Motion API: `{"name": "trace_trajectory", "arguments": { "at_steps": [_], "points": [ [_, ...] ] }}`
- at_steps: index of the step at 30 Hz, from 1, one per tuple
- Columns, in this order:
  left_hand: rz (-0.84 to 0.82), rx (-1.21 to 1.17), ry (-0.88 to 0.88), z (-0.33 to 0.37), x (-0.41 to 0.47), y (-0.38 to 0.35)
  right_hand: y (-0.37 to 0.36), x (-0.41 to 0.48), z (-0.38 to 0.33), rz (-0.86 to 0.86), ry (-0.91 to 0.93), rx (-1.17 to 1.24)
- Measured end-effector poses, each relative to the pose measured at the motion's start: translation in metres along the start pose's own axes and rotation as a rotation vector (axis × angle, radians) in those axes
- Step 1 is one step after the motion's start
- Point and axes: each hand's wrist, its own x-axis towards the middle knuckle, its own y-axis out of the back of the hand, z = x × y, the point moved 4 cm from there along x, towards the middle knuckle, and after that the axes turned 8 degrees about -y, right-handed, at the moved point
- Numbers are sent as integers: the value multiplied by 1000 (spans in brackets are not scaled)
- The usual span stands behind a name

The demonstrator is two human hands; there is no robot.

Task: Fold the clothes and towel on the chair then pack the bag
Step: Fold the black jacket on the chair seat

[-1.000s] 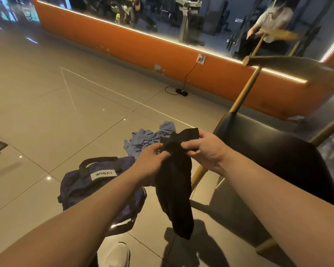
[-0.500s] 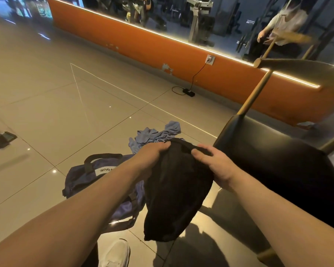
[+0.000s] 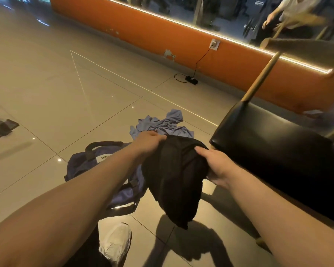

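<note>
Your left grip [image 3: 148, 140] and right grip [image 3: 218, 166] each grasped the black garment [image 3: 172, 182], held above the floor [image 3: 66, 93] between the bag [image 3: 81, 164] and chair [image 3: 274, 151]; blue cloth [image 3: 162, 124] lay on the floor beyond.

The bag [image 3: 79, 167] lies half hidden behind the left forearm [image 3: 104, 176].

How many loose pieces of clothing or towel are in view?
2. A black garment hangs in the air, gripped by the left hand and right hand. A blue cloth lies crumpled on the floor beyond the bag. More could be hidden inside the bag.
</note>
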Motion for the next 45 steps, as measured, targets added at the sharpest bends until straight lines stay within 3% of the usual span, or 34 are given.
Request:
{"name": "trace_trajectory", "arguments": {
  "at_steps": [6, 10, 14, 24, 30, 32, 33, 35, 38, 40, 45],
  "points": [
    [-37, 265, -114, -1, -2, -10, -10, -6, 0, 92, -115, 270],
    [-213, 290, -109, -1, -14, -21, -14, -12, -2, 105, -135, 401],
    [-258, 427, -216, -2, -16, -25, -17, -13, 0, 113, -143, 460],
    [103, 426, -177, -4, 4, 10, 2, -25, 12, -12, -153, 230],
    [234, 595, -167, -6, 4, 9, 7, -34, 7, 21, -144, 319],
    [286, 609, -249, 6, -7, 3, 7, -37, 5, 84, -148, 387],
    [232, 521, -316, 12, -14, -3, 5, -37, 5, 105, -156, 427],
    [-47, 316, -352, 19, -27, -23, 1, -35, 3, 119, -179, 519],
    [-371, 412, -347, 14, -44, -46, -5, -29, -1, 124, -190, 631],
    [-356, 493, -406, 5, -41, -50, -9, -26, -4, 106, -175, 663],
    [-248, 423, -445, 5, -29, -41, -10, -24, -12, -61, -61, 556]
  ]
}}
